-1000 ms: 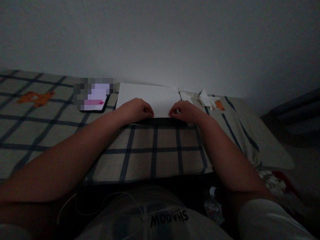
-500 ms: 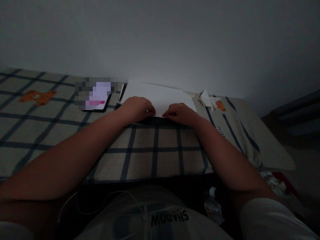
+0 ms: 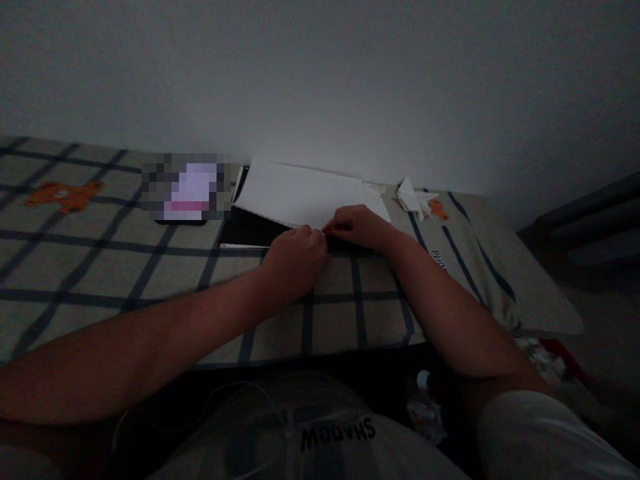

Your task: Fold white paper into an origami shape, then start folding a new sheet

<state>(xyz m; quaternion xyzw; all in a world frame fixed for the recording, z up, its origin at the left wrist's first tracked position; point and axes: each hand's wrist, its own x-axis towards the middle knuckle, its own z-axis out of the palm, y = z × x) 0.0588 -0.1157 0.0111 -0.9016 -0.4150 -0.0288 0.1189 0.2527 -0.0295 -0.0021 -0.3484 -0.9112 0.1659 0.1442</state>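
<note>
Centrally, a checked bed cover (image 3: 150, 267) carries a white paper sheet (image 3: 300, 193) lying over a dark board (image 3: 245, 230) near the far wall. Both hands, left hand (image 3: 297, 257) and right hand (image 3: 357, 227), meet and pinch the sheet's near edge; small folded paper (image 3: 413, 197) lies far right.

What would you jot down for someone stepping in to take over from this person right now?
Left hand: curled, fingertips at the near edge of the white paper sheet; whether it pinches the sheet is hard to tell in the dim light.
Right hand: fingers pressed on the same edge, right beside the left.
The sheet lies partly over a dark flat pad on the checked cloth.
A phone lies to the left; small folded paper pieces sit to the right by the wall.
Done: the sheet appears doubled over, with its near edge gathered.
Left: nothing more can be read from here.
</note>
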